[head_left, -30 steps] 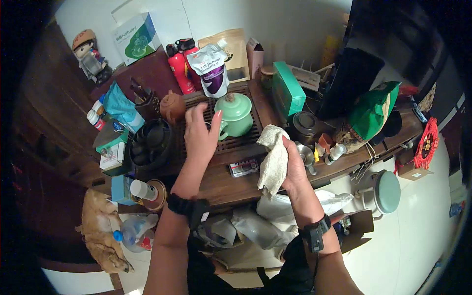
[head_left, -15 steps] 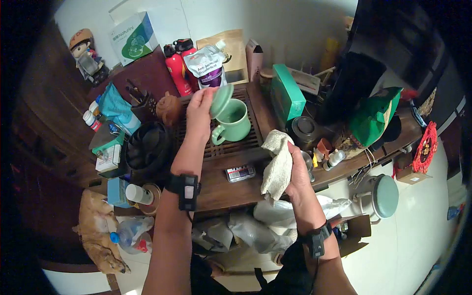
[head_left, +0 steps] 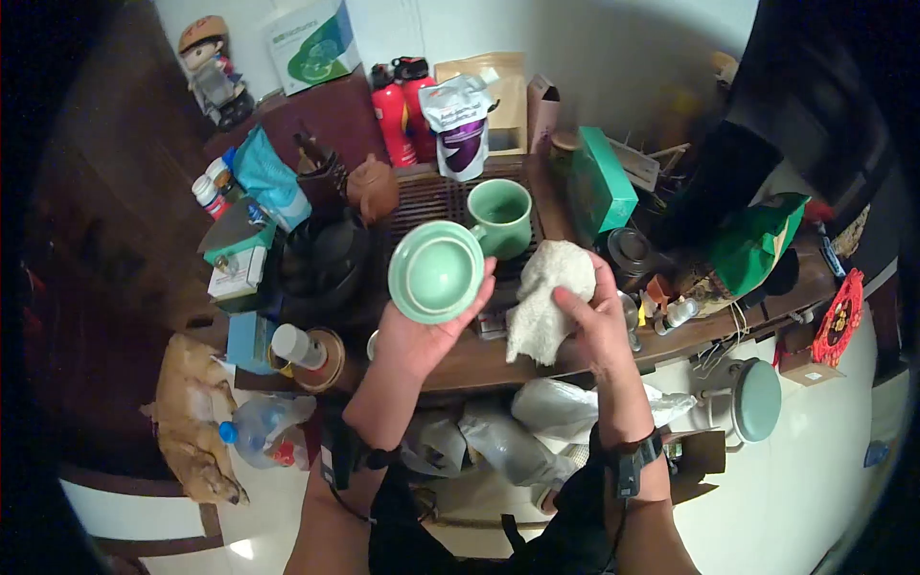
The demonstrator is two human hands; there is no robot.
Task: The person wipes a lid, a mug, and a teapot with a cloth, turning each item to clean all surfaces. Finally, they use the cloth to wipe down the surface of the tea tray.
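The green lid (head_left: 436,271) rests in my left hand (head_left: 422,335), its underside with the raised ring facing up, fingers curled round its lower right edge. In my right hand (head_left: 599,316) is a crumpled white cloth (head_left: 544,309), pinched between thumb and fingers, its end hanging down. Just behind the lid stands the green mug (head_left: 500,218), upright and uncovered on the dark slatted tray (head_left: 422,196). Its handle is partly hidden by the lid.
A clay teapot (head_left: 372,189) and a black bowl (head_left: 324,254) are left of the tray. Red bottles (head_left: 393,120) and a silver-purple pouch (head_left: 460,129) stand behind it. On the right are a green box (head_left: 602,182) and a dark jar (head_left: 629,251). A dog (head_left: 192,412) lies at lower left.
My left hand has moved down toward me with the lid and turned it underside up, away from the mug. My right hand has shifted slightly with the cloth. The camera view has also shifted.
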